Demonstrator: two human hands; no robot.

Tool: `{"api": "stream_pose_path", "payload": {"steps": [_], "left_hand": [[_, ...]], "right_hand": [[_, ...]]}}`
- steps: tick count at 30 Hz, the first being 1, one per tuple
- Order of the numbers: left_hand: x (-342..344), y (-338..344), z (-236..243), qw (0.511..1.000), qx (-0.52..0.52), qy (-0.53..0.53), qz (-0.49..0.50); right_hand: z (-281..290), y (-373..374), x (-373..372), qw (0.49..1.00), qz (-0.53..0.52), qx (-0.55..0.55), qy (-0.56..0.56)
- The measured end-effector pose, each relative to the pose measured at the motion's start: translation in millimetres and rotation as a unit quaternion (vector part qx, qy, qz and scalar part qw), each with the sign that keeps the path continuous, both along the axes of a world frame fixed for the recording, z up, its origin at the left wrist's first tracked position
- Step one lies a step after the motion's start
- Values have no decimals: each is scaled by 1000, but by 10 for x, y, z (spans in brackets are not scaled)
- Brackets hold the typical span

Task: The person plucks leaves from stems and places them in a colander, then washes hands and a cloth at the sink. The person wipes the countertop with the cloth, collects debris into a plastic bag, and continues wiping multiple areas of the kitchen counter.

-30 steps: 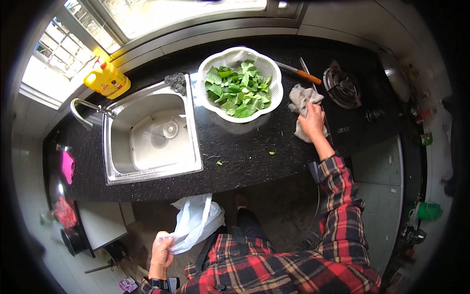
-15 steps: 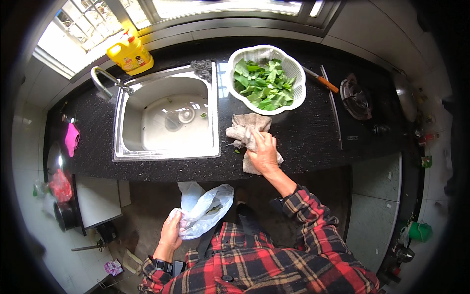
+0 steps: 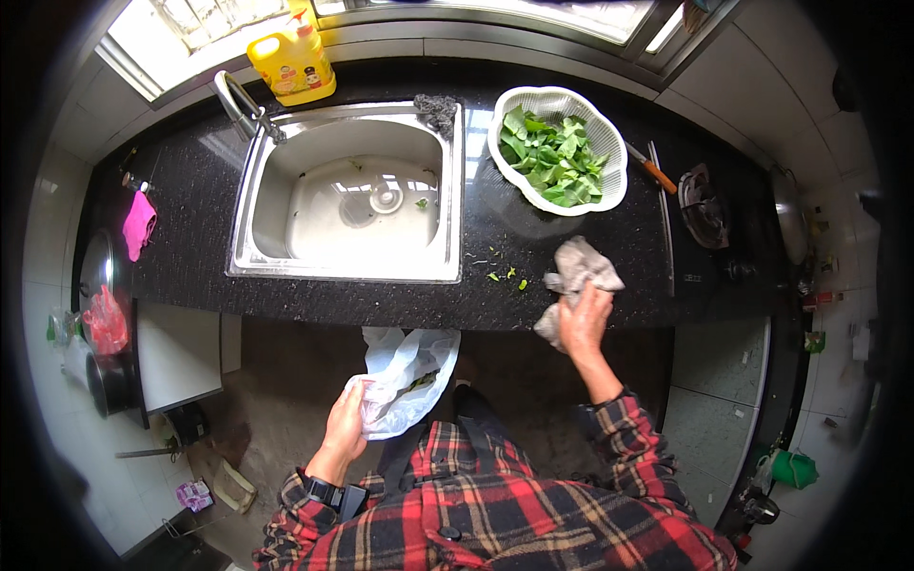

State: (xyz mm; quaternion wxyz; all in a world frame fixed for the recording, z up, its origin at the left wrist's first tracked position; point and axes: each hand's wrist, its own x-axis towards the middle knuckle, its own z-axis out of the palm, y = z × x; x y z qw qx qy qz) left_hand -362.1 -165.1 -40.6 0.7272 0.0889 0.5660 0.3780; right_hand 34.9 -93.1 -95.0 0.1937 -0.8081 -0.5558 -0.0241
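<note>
My left hand point(image 3: 350, 419) grips a pale translucent plastic bag point(image 3: 410, 373), hanging open below the counter's front edge with some greenish scraps inside. My right hand point(image 3: 585, 327) is closed on a crumpled grey cloth point(image 3: 588, 264) at the front edge of the black counter point(image 3: 157, 276). Small green leaf bits point(image 3: 492, 276) lie left of the cloth. Behind them, a white plastic colander point(image 3: 506, 169) holds green leaves point(image 3: 554, 159), with an orange-handled utensil point(image 3: 656, 174) to its right.
A steel sink point(image 3: 249, 259) with a faucet point(image 3: 249, 118) sits left, a yellow jug point(image 3: 293, 67) behind it. A pink cloth point(image 3: 138, 226) is at the far left. A gas burner point(image 3: 703, 205) is at the right. Cabinets point(image 3: 179, 355) stand below the counter.
My right hand wiped the cloth leftward from beside the burner, then back rightward along the front edge, leaving leaf bits to its left. The bag rose slightly, and the view shifted.
</note>
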Motion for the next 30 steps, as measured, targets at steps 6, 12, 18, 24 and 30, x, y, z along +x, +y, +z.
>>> {"api": "stream_pose_path", "payload": {"steps": [6, 12, 18, 24, 30], "left_hand": [[68, -46, -5, 1000, 3, -4, -1], [227, -15, -59, 1000, 10, -8, -10], [356, -39, -73, 1000, -4, -19, 1], [431, -16, -87, 1000, 7, -9, 12], [513, 9, -134, 999, 16, -33, 34]], "right_hand": [[-100, 504, -810, 990, 43, -3, 132], [-2, 629, -681, 973, 71, 77, 204], [512, 393, 202, 995, 37, -73, -63], [262, 737, -308, 944, 294, -30, 144], [131, 1060, -642, 937, 320, -105, 94]]}}
